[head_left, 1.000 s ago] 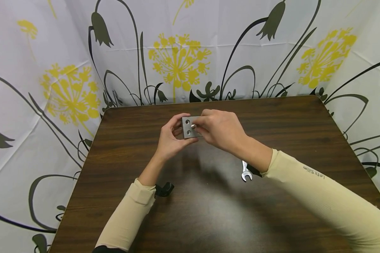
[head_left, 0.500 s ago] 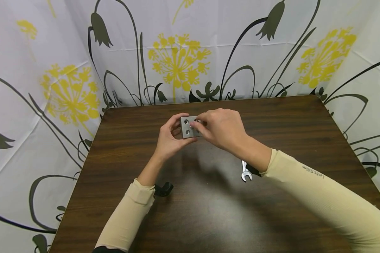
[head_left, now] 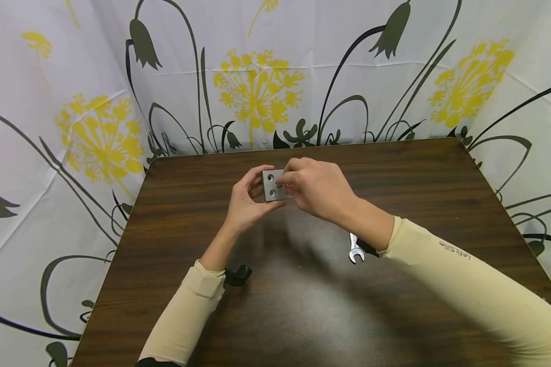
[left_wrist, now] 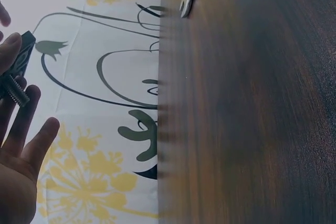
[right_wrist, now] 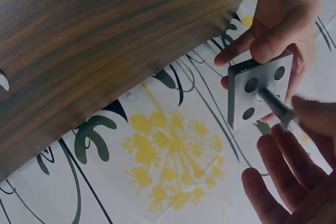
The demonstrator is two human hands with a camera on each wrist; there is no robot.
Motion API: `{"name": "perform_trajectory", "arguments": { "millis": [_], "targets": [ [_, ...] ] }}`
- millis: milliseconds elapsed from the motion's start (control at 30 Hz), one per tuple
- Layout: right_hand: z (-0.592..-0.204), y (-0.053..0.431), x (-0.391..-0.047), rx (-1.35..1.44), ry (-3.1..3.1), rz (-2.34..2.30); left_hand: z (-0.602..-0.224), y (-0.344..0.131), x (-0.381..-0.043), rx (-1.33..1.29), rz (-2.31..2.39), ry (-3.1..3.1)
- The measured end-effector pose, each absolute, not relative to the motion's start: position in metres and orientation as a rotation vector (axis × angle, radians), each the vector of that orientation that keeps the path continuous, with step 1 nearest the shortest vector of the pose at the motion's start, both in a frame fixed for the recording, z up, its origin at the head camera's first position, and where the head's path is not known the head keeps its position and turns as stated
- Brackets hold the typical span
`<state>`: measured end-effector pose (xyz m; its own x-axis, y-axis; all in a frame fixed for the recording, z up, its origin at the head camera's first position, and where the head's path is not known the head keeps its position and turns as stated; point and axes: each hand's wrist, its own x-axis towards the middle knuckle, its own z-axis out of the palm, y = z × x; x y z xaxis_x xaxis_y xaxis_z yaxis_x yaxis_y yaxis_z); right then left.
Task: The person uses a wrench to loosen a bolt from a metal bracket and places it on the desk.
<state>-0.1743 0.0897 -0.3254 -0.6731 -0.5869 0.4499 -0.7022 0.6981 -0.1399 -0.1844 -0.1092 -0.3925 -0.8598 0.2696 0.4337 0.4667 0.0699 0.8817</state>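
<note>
My left hand [head_left: 250, 201] grips a grey metal plate [head_left: 269, 186] by its edges, thumb below and fingers above, raised over the table. Round holes show through the plate's face [right_wrist: 239, 98] in the right wrist view. From its middle a threaded bolt [right_wrist: 275, 106] sticks out toward my right hand [head_left: 319, 186], whose thumb and fingertips pinch the bolt's outer end. In the left wrist view the bolt's thread [left_wrist: 18, 92] shows beside the dark plate edge [left_wrist: 26, 51]. Right fingers hide much of the bolt and the plate's right part in the head view.
An open-end wrench [head_left: 355, 251] lies on the brown wood-grain table [head_left: 303, 306], partly hidden by my right wrist and its black strap mount. Behind the table hangs a white curtain [head_left: 174, 102] with grey and yellow flowers.
My right thumb and fingers spread apart at the bolt half a second ago and are drawn together on it now. The left hand and plate hold nearly still.
</note>
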Motion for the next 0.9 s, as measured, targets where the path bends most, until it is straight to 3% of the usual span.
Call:
{"name": "perform_trajectory", "arguments": {
  "millis": [367,733,900],
  "targets": [
    [-0.3232,0.0875,-0.1755,0.749,-2.626,0.460,-0.3915,-0.1092,-0.1822,-0.750,-1.873,-2.191],
    [-0.3259,0.0919,-0.1746,1.046,-2.545,0.448,-0.3934,-0.1096,-0.1824,-0.745,-1.913,-2.195],
    [-0.3272,0.0918,-0.1747,0.968,-2.548,0.468,-0.4005,-0.1101,-0.1867,-0.765,-1.927,-2.179]
  ]
}}
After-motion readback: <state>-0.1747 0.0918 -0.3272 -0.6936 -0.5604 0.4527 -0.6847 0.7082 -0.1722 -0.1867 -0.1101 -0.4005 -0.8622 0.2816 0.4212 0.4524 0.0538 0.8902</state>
